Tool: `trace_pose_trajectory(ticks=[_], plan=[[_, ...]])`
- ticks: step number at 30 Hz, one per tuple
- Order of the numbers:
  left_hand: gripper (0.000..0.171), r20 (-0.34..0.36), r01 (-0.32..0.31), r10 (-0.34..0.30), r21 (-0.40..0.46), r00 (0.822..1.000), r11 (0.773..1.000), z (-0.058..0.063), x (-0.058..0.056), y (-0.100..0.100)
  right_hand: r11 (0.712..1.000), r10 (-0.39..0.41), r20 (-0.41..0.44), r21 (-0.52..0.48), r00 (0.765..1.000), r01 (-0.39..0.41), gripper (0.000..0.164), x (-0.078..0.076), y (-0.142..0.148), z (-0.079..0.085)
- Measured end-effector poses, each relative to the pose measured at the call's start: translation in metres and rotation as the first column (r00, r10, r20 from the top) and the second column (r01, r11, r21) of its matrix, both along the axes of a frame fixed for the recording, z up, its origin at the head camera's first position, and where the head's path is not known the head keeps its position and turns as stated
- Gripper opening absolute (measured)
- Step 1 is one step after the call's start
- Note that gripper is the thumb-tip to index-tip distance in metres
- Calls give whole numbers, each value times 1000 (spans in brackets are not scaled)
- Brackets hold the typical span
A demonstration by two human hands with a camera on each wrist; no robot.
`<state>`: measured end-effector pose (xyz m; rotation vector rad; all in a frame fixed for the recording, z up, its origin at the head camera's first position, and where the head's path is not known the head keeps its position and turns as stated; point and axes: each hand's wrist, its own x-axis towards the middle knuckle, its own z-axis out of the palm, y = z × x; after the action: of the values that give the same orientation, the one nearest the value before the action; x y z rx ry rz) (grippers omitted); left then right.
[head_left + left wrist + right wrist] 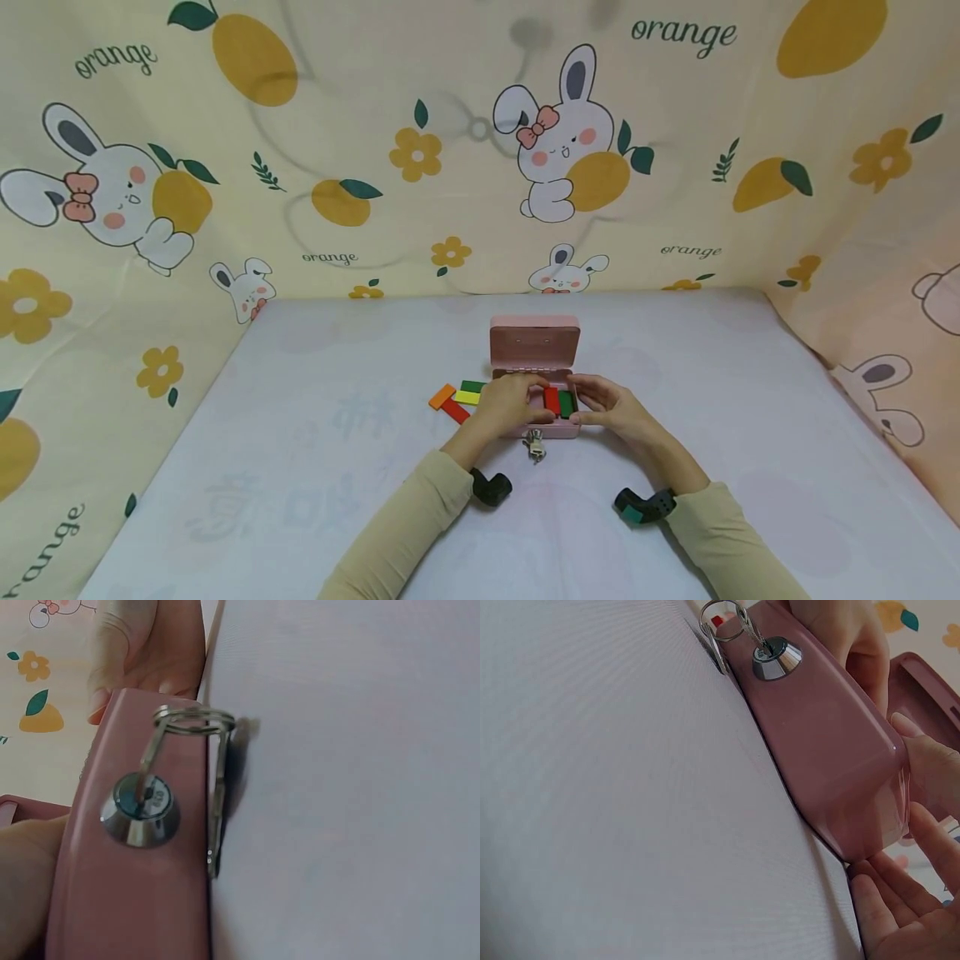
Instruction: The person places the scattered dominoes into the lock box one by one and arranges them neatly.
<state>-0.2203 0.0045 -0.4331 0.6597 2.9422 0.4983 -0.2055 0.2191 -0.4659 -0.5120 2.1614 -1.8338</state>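
Note:
A small pink metal cash box (557, 431) stands on the table with its lid (535, 342) raised. Inside, a red block (551, 401) and a green block (566, 403) lie at the right end. My left hand (504, 407) reaches over the box's left part with its fingers inside; whether they hold a block is hidden. My right hand (617, 410) grips the box's right end, its thumb (932, 769) by the front corner and fingers (889, 900) along the side. On the front, a lock (140, 810) holds a key on a ring (193, 720).
Left of the box lie loose blocks: an orange block (442, 397), a red block (454, 411), a yellow block (467, 398) and a green block (472, 386). A white cloth covers the table (337, 467). A printed cloth (465, 100) hangs behind.

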Motion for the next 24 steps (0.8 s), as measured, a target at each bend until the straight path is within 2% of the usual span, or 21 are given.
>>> trace_pose_trajectory(ticks=[13,24], plan=[[51,-6,-16,15,-64,1000,998,0,3,3,999,-12,25,41,1000,11,73,0,1,1],[51,-15,-34,33,-85,999,996,0,3,6,1000,4,24,17,1000,-5,73,0,2,1]])
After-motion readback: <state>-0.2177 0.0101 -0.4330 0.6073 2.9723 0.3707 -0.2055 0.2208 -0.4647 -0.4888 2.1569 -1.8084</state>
